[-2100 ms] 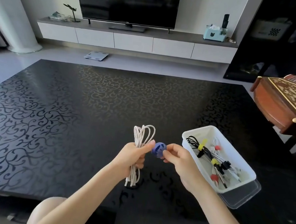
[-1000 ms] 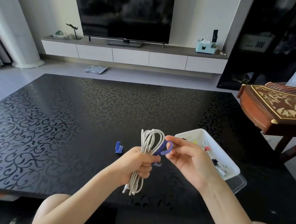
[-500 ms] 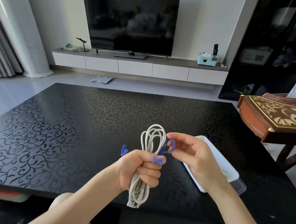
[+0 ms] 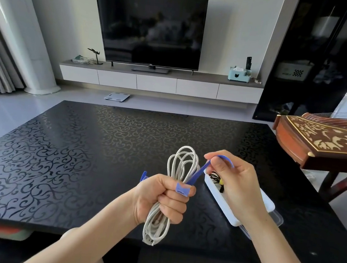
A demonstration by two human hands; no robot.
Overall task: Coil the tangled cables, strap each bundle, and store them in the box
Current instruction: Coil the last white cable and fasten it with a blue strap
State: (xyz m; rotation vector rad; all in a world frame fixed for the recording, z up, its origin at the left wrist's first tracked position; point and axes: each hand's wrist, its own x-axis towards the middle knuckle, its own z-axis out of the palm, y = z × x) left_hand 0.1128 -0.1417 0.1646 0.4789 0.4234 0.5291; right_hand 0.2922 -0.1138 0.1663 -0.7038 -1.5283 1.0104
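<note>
Over table (image 4: 81, 143), cable (image 4: 183, 162) and strap (image 4: 198, 172) in hands (image 4: 161, 198) (image 4: 237, 185)

I read nothing legible here. Small logo (image 4: 151, 65) on television (image 4: 149, 28) lower bezel too tiny; label on white bin (image 4: 293, 72) in black cabinet (image 4: 325, 100) blurred.
</note>
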